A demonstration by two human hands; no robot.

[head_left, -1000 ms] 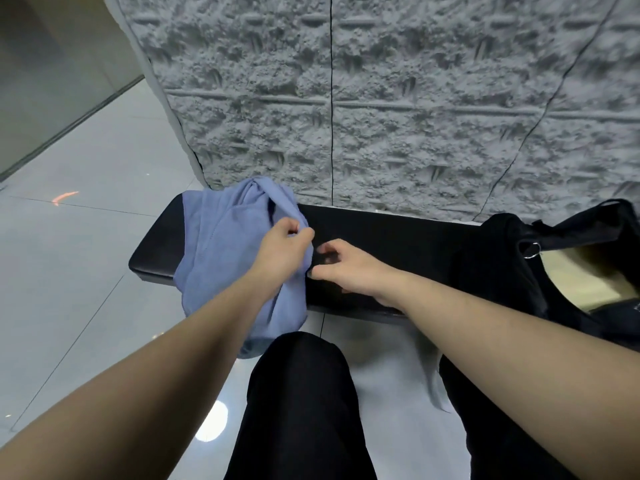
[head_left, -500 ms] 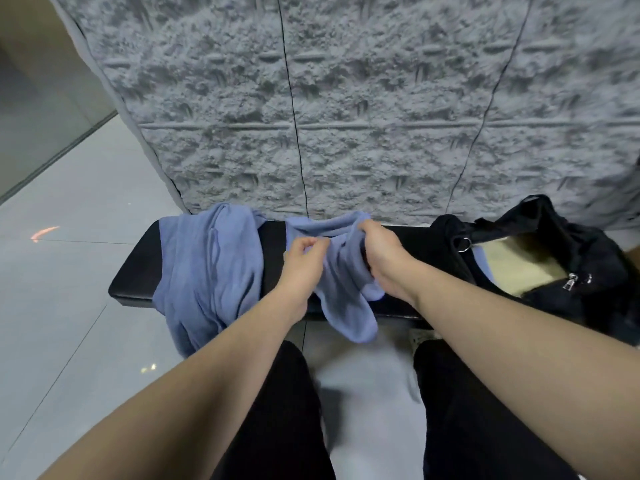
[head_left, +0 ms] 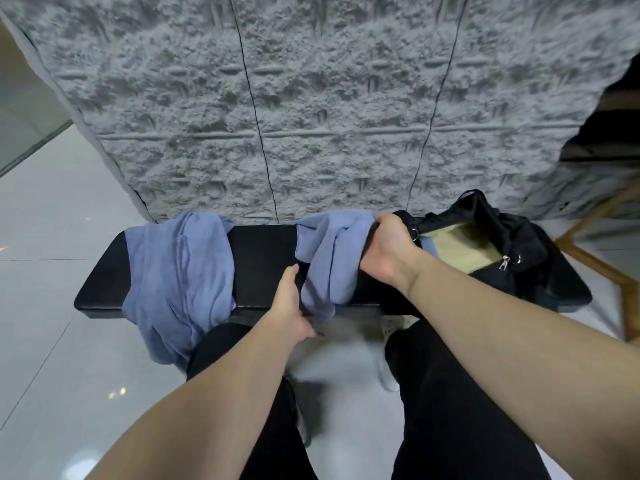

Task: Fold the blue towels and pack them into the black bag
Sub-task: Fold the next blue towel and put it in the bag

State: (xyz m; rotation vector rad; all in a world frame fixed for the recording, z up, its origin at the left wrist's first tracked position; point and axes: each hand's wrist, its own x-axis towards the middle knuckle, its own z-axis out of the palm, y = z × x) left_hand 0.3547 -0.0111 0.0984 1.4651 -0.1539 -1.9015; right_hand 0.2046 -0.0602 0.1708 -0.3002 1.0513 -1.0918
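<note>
One blue towel (head_left: 329,258) lies crumpled across the middle of the black bench (head_left: 263,268), its lower end hanging over the front edge. My right hand (head_left: 384,247) grips its upper right part, close to the bag. My left hand (head_left: 289,306) holds the towel's lower hanging end at the bench's front edge. A pile of blue towels (head_left: 176,278) drapes over the bench's left part and hangs toward the floor. The black bag (head_left: 519,244) sits open on the bench's right end, showing a tan lining and a bit of blue cloth inside.
A grey textured wall panel (head_left: 311,116) stands right behind the bench. Pale tiled floor (head_left: 45,271) spreads to the left and below. My black-trousered legs (head_left: 450,393) are in front of the bench. A wooden frame (head_left: 609,271) stands at the far right.
The towel has been carried right, away from the pile and toward the bag. My right hand moved right with its upper end; my left hand dropped to its lower end.
</note>
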